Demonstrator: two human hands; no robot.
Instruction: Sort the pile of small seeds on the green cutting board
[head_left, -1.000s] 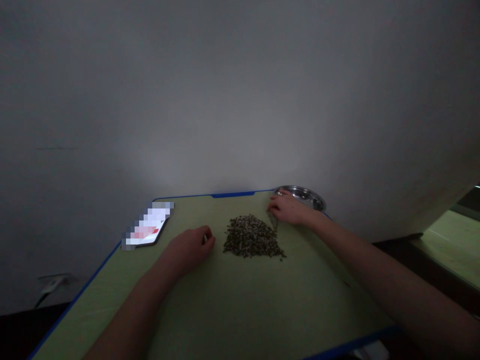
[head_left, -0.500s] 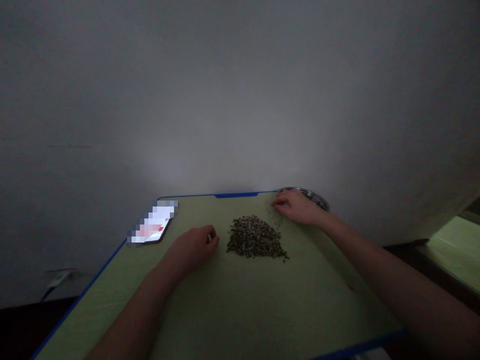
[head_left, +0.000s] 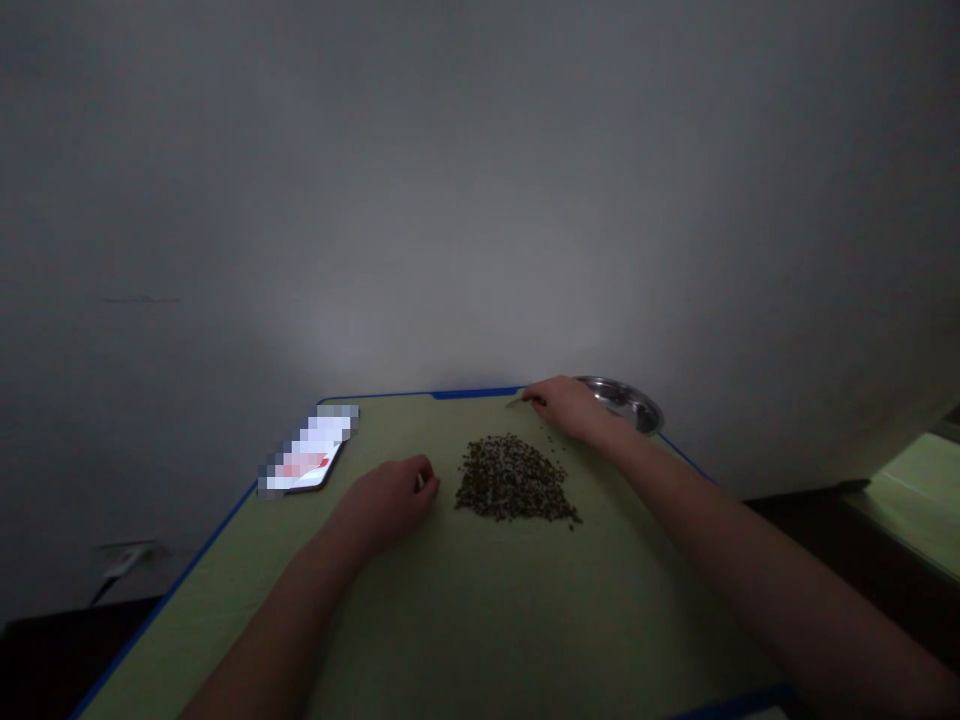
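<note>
A loose heap of small dark and pale grains (head_left: 514, 480), seeds or beans by the look of them, lies on the greenish table (head_left: 480, 610). Just left of the heap, my left hand (head_left: 394, 495) rests on the tabletop with its fingers curled in; whatever they might hold is hidden. Beyond the heap, near the far edge, my right hand (head_left: 566, 408) pinches a thin, pale, pointed tool (head_left: 514, 403), too small and dim to name. Its tip points left. Behind that hand stands a shiny metal bowl (head_left: 637, 408), partly covered by the hand and forearm.
At the table's left edge lies a phone (head_left: 315, 450) with its screen lit. A grey wall (head_left: 480, 200) rises right behind the table's blue rim (head_left: 476, 393). Low on the left wall is a socket with a plug (head_left: 124, 562). Another greenish surface (head_left: 915, 490) shows at far right.
My right hand has moved left, away from the bowl, uncovering more of it. The thin tool now points left instead of down toward the heap. My left hand stays in place.
</note>
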